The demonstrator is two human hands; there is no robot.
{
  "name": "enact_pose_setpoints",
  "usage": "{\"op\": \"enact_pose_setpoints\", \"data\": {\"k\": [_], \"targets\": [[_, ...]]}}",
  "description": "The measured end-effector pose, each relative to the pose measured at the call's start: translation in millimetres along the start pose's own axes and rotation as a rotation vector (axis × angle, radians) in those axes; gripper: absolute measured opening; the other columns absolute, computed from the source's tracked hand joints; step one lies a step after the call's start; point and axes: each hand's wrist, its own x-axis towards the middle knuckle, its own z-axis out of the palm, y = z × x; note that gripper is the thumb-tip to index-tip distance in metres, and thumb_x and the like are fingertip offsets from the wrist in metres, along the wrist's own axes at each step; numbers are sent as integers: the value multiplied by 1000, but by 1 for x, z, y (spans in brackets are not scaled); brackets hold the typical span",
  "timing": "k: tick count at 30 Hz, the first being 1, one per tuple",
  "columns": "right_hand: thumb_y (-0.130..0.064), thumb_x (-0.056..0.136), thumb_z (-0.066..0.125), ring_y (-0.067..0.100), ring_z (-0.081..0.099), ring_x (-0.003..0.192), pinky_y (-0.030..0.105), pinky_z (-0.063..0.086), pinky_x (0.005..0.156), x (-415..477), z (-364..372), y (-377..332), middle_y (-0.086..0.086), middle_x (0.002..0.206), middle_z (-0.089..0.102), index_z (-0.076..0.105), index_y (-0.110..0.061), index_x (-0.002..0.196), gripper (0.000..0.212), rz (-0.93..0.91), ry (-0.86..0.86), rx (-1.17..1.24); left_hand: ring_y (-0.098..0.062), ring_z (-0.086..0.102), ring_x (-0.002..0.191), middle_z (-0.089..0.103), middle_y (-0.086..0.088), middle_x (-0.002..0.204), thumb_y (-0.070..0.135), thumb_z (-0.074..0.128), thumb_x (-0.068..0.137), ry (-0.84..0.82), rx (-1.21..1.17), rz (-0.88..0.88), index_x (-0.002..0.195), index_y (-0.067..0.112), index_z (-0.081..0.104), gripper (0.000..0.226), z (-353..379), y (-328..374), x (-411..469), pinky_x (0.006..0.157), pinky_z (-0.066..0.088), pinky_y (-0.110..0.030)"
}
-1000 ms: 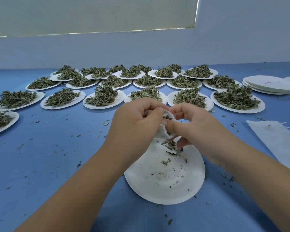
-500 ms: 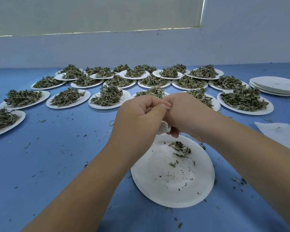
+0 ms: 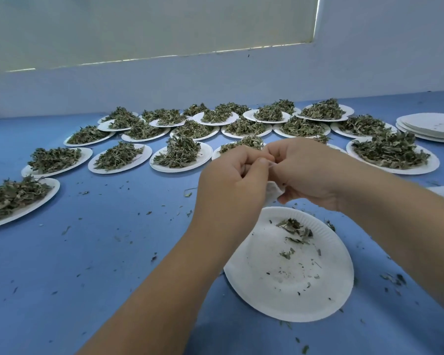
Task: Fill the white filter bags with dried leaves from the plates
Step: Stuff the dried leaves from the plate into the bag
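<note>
Above the far rim of the round white paper plate (image 3: pixel 280 290), as my head camera sees it, my left hand (image 3: pixel 231 180) and right hand (image 3: pixel 308 172) are now pressed knuckle to knuckle. Both have curled fingers pinching the top of the small white filter bag (image 3: pixel 273 192). A second ago the bag's mouth gaped between my fingers with leaf bits showing in it. Now only a crumpled white corner pokes out below where the hands meet, and the mouth is hidden. A thin pale thread (image 3: pixel 272 163) seems to run between my fingertips, though it is too fine to be sure. I take this to mean the stuffing is over and I am drawing this bag shut. Only a small cluster of dried green leaf scraps (image 3: pixel 295 228) lies on the plate, so this portion is nearly all inside. Beyond, across the blue worktop (image 3: pixel 113 239), many white plates heaped with dried leaves (image 3: pixel 206 155) wait beside a stack of emptied white plates (image 3: pixel 431 126), so plenty of bags remain.
</note>
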Motion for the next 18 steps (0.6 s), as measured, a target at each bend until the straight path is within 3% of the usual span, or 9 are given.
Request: {"op": "enact_pose_setpoints", "data": {"k": [2,6,8,11,13,15,18], "targets": [[-6,85,55,21,49,61,26,43,50,3,6,-2,9,66,57,64,-6,82,10,11,18,-63,-6,62,61,69,7,68,12,60,90,-3,1,19,77,27,72,23,-1,-1,0,54,48,-15],[-9,85,50,20,49,52,25,41,47,4,11,-3,8,60,57,62,-13,70,20,-13,47,-161,-8,57,55,64,5,65,10,59,91,-24,13,75,80,29,72,25,0,-1,-1,52,46,-21],[-10,87,51,17,54,55,27,45,51,2,8,-2,9,67,63,68,-13,83,17,-13,9,-104,-4,52,52,63,3,63,10,59,91,0,22,98,79,29,71,25,-1,-2,0,49,42,-16],[-5,92,50,12,59,69,28,49,62,-4,-4,0,8,87,66,69,-13,107,26,-30,-146,179,-14,59,57,66,-2,68,11,58,92,43,25,118,80,27,70,24,-2,-3,2,50,47,-25],[-1,90,50,15,56,82,29,48,68,-9,-13,0,9,97,64,67,-11,114,31,-44,-264,286,-13,59,57,67,-1,69,13,57,93,60,19,119,81,25,70,22,-3,-3,3,50,47,-22],[2,88,52,16,54,86,29,47,70,-10,-16,1,9,100,63,67,-14,115,35,-70,-294,256,-10,59,55,67,4,66,13,56,94,58,-3,105,82,25,70,22,-2,-3,2,49,45,-16],[8,84,53,17,54,80,30,46,70,-9,-11,2,15,101,65,68,-20,109,40,-129,-176,71,-2,65,56,69,9,65,10,56,95,15,-63,67,80,23,69,24,0,-1,0,55,51,-16]]}}
